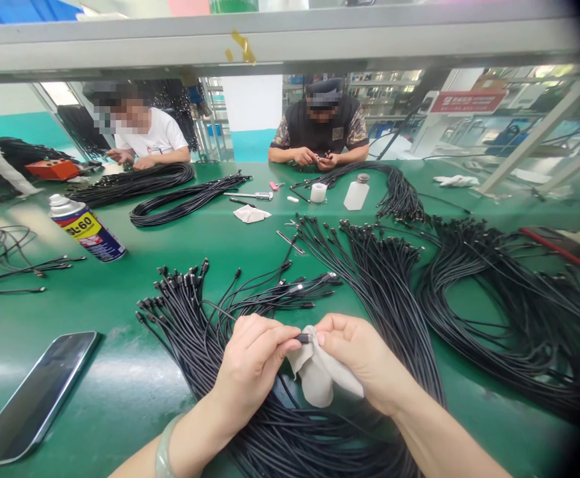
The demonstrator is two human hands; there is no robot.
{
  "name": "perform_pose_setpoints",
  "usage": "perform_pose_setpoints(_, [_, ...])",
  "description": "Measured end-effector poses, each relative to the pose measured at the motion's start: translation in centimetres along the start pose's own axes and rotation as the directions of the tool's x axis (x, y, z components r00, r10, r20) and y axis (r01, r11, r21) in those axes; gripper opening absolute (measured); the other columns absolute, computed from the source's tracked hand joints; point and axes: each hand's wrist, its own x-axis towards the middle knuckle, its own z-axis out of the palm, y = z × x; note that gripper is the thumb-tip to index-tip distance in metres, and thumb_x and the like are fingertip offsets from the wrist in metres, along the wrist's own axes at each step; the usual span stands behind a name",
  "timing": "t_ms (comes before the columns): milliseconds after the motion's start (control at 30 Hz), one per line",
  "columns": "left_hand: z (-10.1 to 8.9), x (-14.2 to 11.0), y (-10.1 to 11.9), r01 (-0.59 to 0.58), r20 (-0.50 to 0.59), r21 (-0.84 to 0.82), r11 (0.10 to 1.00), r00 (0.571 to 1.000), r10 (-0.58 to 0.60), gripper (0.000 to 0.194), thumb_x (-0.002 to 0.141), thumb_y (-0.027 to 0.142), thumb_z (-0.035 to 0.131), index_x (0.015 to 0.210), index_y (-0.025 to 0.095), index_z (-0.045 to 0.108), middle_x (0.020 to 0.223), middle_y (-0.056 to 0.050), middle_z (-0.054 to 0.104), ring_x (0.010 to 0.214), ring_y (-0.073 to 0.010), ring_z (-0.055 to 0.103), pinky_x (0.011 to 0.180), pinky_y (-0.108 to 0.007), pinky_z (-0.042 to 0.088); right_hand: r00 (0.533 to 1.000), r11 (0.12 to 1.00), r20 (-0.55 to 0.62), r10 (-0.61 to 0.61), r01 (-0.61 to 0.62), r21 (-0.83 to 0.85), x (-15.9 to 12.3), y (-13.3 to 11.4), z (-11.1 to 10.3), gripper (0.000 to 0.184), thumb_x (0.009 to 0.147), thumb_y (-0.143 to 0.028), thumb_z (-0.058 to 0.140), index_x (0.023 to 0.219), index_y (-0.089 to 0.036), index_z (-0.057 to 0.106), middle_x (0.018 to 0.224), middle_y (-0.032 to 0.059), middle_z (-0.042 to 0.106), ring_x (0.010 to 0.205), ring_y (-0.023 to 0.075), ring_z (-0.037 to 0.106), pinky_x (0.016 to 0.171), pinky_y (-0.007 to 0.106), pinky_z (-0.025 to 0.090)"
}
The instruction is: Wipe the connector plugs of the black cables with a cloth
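Note:
My left hand (252,362) pinches the black plug end of a cable (303,338) between thumb and fingers. My right hand (362,355) holds a small white cloth (314,375) folded against that plug. Both hands hover over a thick bundle of black cables (194,332) that fans out across the green table (120,392). A pale bangle sits on my left wrist.
A phone (33,398) lies face up at the near left. A spray can (88,229) lies on its side at the left. More black cable bundles (493,299) fill the right. Two other people sit across the table, working with cables. A white bottle (357,194) and tape roll (318,192) stand mid-table.

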Motion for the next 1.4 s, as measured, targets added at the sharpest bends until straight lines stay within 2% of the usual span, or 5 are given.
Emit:
perform_pose_setpoints(233, [0.0,-0.2,-0.1,0.004,-0.020,-0.001,1.000,1.000,-0.004,0.010,0.097,0.019,0.060,0.104,0.019,0.067,0.086,-0.002,0.072,0.078,-0.0152,0.063,0.074,-0.030,0.044,0.998,0.998,0.054,0.015,-0.018,0.058,-0.1,-0.1,0.0,0.036,0.072,-0.043,0.085,0.079,-0.016,0.062,0.064,-0.0011,0.063,0.051,0.0083,0.048,0.050,0.020,0.034])
perform_pose_setpoints(533, [0.4,-0.7,-0.4,-0.100,0.034,0.074,0.992,0.995,0.098,0.021,0.091,0.014,0.067,0.112,0.016,0.064,0.089,-0.004,0.070,0.079,-0.0156,0.059,0.076,-0.032,0.041,0.993,0.972,-0.060,-0.105,0.090,-0.218,0.3,0.4,0.5,0.034,0.074,-0.045,0.077,0.073,-0.018,0.057,0.053,-0.0035,0.056,0.045,0.0082,0.041,0.043,0.020,0.031])
perform_pose_setpoints(667, [0.6,-0.7,-0.5,-0.064,0.020,0.046,0.997,0.998,0.063,0.018,0.091,0.012,0.066,0.108,0.016,0.065,0.088,-0.002,0.069,0.080,-0.0145,0.059,0.077,-0.031,0.041,0.993,0.967,-0.067,-0.095,0.076,-0.245,0.3,0.6,0.5,0.029,0.075,-0.040,0.075,0.076,-0.018,0.057,0.053,-0.0041,0.056,0.043,0.0079,0.040,0.042,0.020,0.030])
perform_pose_setpoints(867, [0.4,-0.4,-0.3,0.011,0.003,-0.005,1.000,1.000,-0.011,0.015,0.090,0.011,0.068,0.104,0.016,0.067,0.087,-0.001,0.070,0.080,-0.0143,0.061,0.078,-0.030,0.041,0.997,0.987,-0.039,-0.067,0.060,-0.151,0.2,0.0,0.3,0.028,0.076,-0.039,0.074,0.080,-0.016,0.058,0.061,0.0001,0.064,0.047,0.0088,0.047,0.046,0.020,0.036])
perform_pose_setpoints(1400, [0.1,-0.4,-0.1,0.030,-0.040,-0.011,1.000,0.999,-0.030,0.012,0.091,0.016,0.068,0.103,0.017,0.067,0.088,-0.002,0.071,0.081,-0.0146,0.063,0.078,-0.029,0.045,0.997,0.991,0.012,-0.073,0.074,-0.115,-0.3,-0.8,0.7,0.017,0.082,-0.034,0.060,0.079,-0.019,0.051,0.054,-0.0054,0.052,0.044,0.0079,0.038,0.044,0.020,0.027])
